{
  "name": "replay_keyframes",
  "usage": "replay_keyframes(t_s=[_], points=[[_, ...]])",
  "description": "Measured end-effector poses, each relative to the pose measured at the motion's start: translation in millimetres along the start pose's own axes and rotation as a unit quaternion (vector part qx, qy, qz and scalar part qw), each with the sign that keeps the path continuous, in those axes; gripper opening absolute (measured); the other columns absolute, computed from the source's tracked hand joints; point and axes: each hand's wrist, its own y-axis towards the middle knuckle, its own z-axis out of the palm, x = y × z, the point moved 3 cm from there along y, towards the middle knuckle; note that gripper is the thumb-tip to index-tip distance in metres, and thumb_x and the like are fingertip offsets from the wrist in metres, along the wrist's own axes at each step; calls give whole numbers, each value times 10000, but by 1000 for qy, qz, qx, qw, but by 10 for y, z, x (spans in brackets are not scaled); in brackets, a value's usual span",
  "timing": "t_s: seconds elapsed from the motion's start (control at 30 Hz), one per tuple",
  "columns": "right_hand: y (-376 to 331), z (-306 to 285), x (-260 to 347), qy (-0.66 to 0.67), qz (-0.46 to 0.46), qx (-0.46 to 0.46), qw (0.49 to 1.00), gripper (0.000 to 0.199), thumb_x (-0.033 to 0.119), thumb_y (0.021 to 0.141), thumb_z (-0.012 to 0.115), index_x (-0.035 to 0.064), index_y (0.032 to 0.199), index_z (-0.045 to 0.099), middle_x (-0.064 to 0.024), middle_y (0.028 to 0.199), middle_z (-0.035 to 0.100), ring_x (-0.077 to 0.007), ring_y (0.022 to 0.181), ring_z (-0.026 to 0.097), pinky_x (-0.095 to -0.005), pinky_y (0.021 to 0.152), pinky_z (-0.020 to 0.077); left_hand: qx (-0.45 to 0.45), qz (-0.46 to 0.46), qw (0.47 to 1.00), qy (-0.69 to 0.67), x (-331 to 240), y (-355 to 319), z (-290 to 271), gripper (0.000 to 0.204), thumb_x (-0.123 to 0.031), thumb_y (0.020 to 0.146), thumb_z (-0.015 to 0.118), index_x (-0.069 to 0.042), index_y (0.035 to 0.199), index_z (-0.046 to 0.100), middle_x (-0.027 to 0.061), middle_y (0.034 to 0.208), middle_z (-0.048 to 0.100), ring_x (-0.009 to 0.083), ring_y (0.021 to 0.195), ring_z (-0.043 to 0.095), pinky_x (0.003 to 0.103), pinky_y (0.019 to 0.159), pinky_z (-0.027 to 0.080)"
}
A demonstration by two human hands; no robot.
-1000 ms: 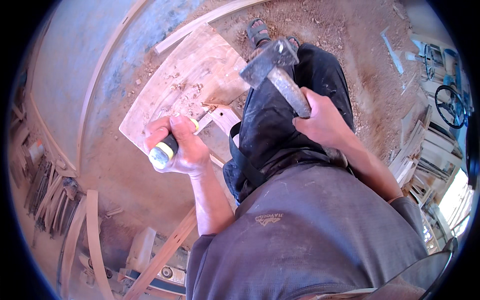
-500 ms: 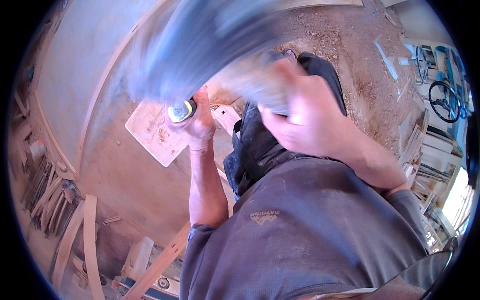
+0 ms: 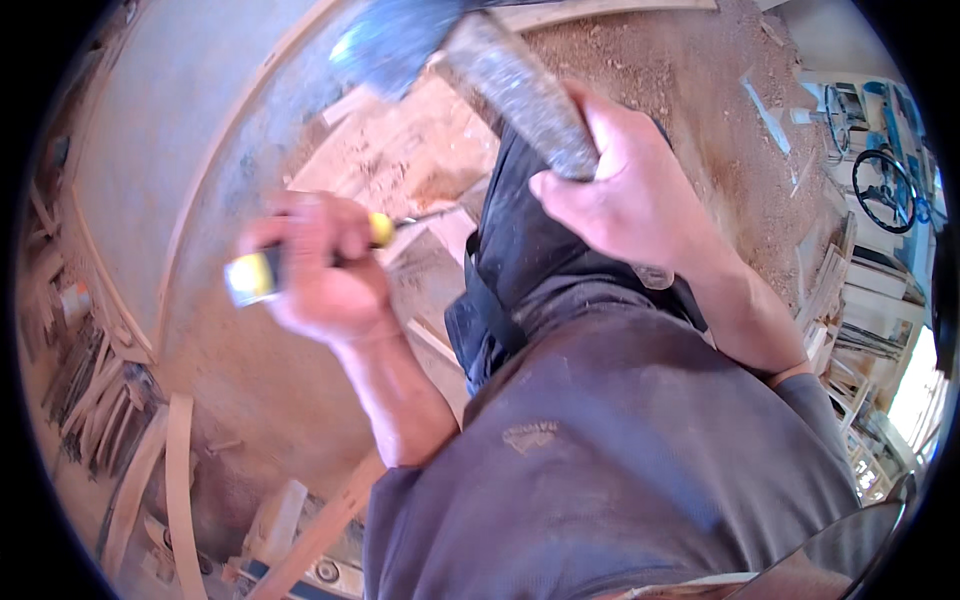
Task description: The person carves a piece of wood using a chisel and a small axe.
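My left hand (image 3: 335, 265) is closed round the yellow-and-black handle of a chisel (image 3: 380, 230). Its thin metal shank points right, towards a pale piece of wood (image 3: 455, 232) beside my leg. My right hand (image 3: 640, 185) grips the worn, rough handle of a hatchet (image 3: 525, 95), whose broad dark head is raised at the top and smeared by motion. The handle's butt end shows below that hand. Under the hatchet head lies a wide wooden board (image 3: 400, 145) strewn with dust or chips. What the chisel tip touches is hard to make out.
Long curved wood strips (image 3: 180, 490) lie at lower left, near a heap of offcuts (image 3: 100, 400). A large grey panel with a curved wooden edge (image 3: 220, 140) spans the upper left. Wood chips (image 3: 700, 120) cover the ground at upper right, near a black steering wheel (image 3: 885, 190).
My left hand has moved left and tilted the chisel from end-on to nearly level. The hatchet head has swung up and left, uncovering the board; my right hand has shifted slightly.
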Motion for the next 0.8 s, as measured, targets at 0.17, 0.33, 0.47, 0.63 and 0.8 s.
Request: replay_keyframes(t_s=[0.17,0.33,0.47,0.63,0.8], points=[[-226,144,-648,69,152,64,984,453,82,796,677,-84,1198,552,-201,798,630,-308,667,648,-390,646,510,-152,5,970,192,-195,184,-245,165,108,878,620,-42,867,551,90,668,540,157,526,490,303,498,425],[-477,313,-930,157,318,128,926,418,51,788,656,-76,1173,556,-101,735,578,-160,542,589,-340,505,461,-254,-14,930,265,99,-147,-589,157,96,877,647,-8,957,562,116,695,578,211,606,571,338,579,491],[-443,295,-983,146,322,137,926,395,51,786,656,-74,1147,556,-110,742,587,-165,536,587,-342,506,463,-207,8,956,207,192,-108,-530,144,27,901,663,-7,1021,592,116,788,609,210,720,601,348,725,497],[-344,287,-982,120,318,148,929,381,75,769,650,-68,1114,570,-174,777,612,-237,638,629,-375,610,488,-215,-3,951,223,348,-74,-514,119,-14,934,669,-14,1033,605,92,779,602,202,736,589,337,752,488],[-323,340,-1018,85,307,162,934,366,105,753,646,-57,1075,584,-249,833,625,-343,804,644,-410,758,488,-234,-3,943,236,436,-111,-495,122,-35,952,667,-10,1055,606,82,826,599,200,806,584,339,764,487]])
